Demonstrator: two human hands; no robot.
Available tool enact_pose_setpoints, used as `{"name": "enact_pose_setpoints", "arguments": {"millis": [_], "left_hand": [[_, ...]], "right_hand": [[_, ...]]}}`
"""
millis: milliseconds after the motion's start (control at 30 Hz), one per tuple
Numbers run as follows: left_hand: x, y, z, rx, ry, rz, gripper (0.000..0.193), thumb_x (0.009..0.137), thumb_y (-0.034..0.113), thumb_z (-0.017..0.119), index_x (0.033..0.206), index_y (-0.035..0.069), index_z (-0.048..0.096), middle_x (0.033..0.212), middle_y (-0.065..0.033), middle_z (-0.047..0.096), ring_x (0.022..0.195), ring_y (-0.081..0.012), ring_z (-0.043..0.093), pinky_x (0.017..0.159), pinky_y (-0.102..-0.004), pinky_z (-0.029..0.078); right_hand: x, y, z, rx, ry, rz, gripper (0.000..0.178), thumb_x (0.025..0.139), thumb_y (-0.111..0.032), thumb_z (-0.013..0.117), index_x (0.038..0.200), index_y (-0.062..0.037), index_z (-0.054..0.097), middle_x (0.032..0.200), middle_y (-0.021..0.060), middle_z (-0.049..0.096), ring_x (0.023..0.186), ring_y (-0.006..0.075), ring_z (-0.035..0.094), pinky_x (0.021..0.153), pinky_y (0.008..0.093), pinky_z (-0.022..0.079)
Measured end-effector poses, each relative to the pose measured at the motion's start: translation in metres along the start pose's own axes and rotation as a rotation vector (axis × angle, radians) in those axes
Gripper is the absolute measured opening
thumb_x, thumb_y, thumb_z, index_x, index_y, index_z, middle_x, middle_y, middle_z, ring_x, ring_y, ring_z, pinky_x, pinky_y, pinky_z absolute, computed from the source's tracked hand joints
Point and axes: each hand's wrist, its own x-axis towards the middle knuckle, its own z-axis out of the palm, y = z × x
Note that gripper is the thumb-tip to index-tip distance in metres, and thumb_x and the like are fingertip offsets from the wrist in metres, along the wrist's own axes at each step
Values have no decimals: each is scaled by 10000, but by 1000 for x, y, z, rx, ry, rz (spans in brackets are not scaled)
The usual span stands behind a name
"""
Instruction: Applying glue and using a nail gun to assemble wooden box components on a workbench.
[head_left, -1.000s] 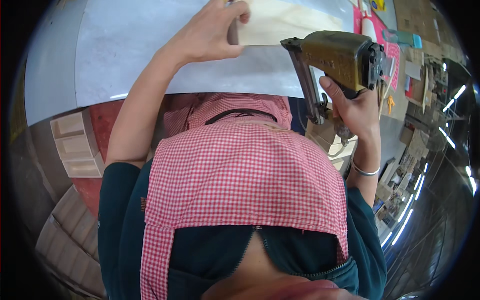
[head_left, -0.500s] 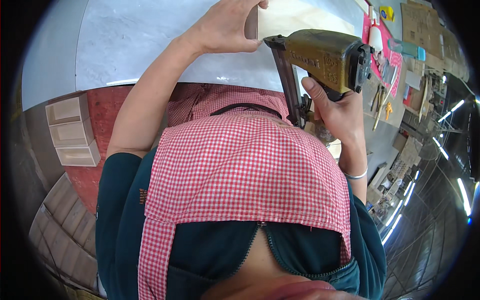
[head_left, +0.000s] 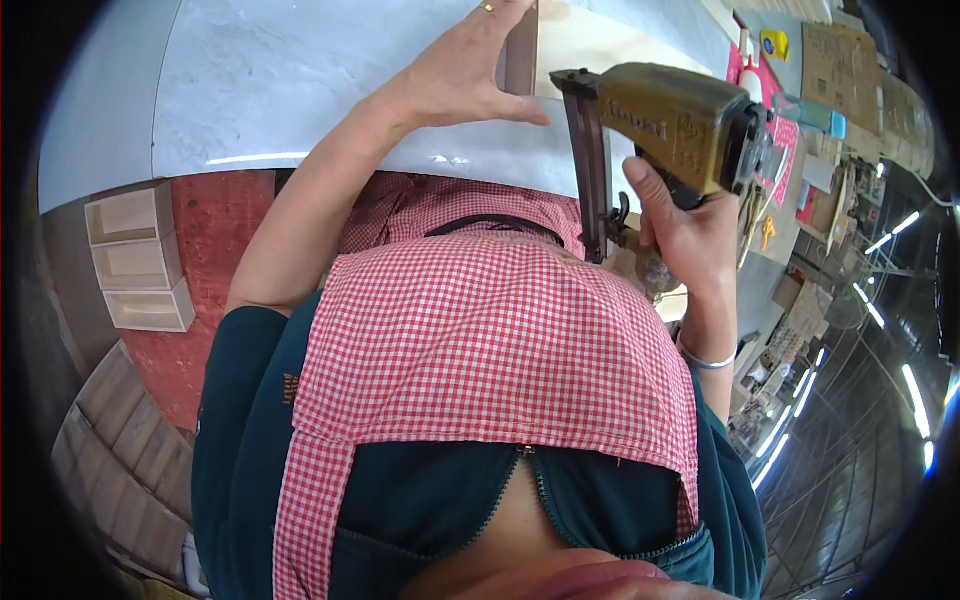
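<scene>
My right hand (head_left: 690, 235) is wrapped round the grip of a bronze-brown nail gun (head_left: 670, 120) with a dark magazine. Its nose hangs by the near edge of a pale wooden piece (head_left: 590, 50), seemingly just apart from it. My left hand (head_left: 455, 80) is spread beside that piece's dark end strip (head_left: 520, 55). The left thumb stretches out below the strip and appears clear of it; the other fingertips run past the picture's top edge. Under both lies a grey-white worktop (head_left: 280, 85).
Several small pale wooden boxes (head_left: 135, 265) are stacked at the left, by a red surface (head_left: 215, 310). To the right are a yellow package (head_left: 774, 43), a clear bottle (head_left: 810, 115) with a blue-green end, cardboard (head_left: 840, 75) and orange scissors (head_left: 768, 233). Wooden panels (head_left: 130, 440) stand lower left.
The nail gun has shifted slightly right, its nose moving away from the left thumb. My left hand has moved a little down and right, its thumb now lower.
</scene>
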Motion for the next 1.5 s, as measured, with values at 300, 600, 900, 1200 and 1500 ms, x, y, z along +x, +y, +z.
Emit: {"name": "enact_pose_setpoints", "arguments": {"millis": [300,600,900,1200,1500], "left_hand": [[-15,-3,15,-35,154,-87,1140,828,503,792,1572,-89,163,1613,-333,213,1503,-444,258,1244,-487,250],[-13,-2,14,-44,162,-72,1126,834,496,785,1559,-110,173,1597,-353,227,1496,-461,262,1242,-489,254],[-24,2,20,125,222,-131,829,757,261,837,1451,34,446,1576,-185,395,1454,-347,395,1205,-427,333],[-25,0,23,107,256,-116,1008,787,271,828,1583,18,264,1614,-199,333,1486,-350,351,1233,-425,301],[-25,2,24,62,261,-128,1005,780,258,837,1583,38,275,1618,-188,331,1483,-348,360,1230,-434,305]], "right_hand": [[27,-11,-2,-116,-26,-18,304,882,-163,819,1095,28,715,879,103,757,635,152,646,566,256,501],[41,-22,-7,-186,-70,-30,302,881,-196,824,1059,24,719,809,93,739,555,141,608,497,248,461],[70,-34,-21,-245,-63,-116,351,874,-276,832,1034,16,721,676,59,689,460,121,559,423,236,412],[96,-33,-24,-302,-92,-117,399,866,-340,836,1020,11,728,613,50,650,448,125,567,419,230,408],[97,-34,-24,-274,-112,-76,388,875,-333,828,1004,19,730,585,45,633,434,123,559,412,233,403]]}}
